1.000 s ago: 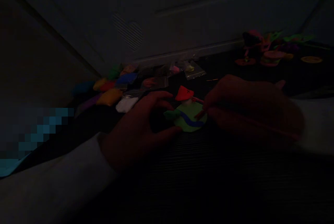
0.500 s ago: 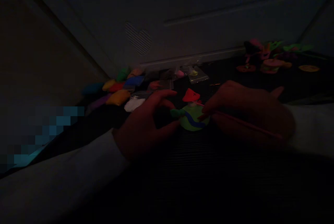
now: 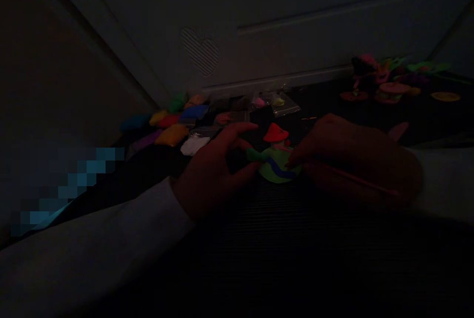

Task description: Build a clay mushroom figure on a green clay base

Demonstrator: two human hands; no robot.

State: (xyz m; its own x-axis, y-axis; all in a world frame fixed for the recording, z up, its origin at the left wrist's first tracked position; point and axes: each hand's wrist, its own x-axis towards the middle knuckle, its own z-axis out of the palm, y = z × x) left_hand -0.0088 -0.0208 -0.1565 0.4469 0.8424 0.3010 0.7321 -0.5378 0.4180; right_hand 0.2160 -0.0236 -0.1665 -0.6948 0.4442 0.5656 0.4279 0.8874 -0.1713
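Note:
In dim light a small clay model [image 3: 273, 176] lies on the dark table. Its base is a green disc crossed by a blue wavy strip. A red cone-shaped cap [image 3: 276, 133] on a pale stem rises from the far side. My left hand [image 3: 218, 170] is at the model's left edge, thumb and a bent finger on either side of a darker green lump [image 3: 255, 154], index finger stretched beyond. My right hand [image 3: 348, 160] pinches a thin pink modelling tool [image 3: 365, 179] whose shaft runs back under the palm. Its tip, near the stem, is hard to make out.
Bags of coloured clay [image 3: 172, 135] lie in a cluster at the back left, with a white one [image 3: 195, 144] near my left hand. Several finished clay figures [image 3: 392, 92] stand at the back right. A pale panel [image 3: 296, 51] with a striped heart [image 3: 202, 51] borders the table's far side.
The whole view has shifted slightly and looks darker. Both hands stay at the clay model; my right fingertips have moved a little over its right edge, and the tool's tip shows less clearly.

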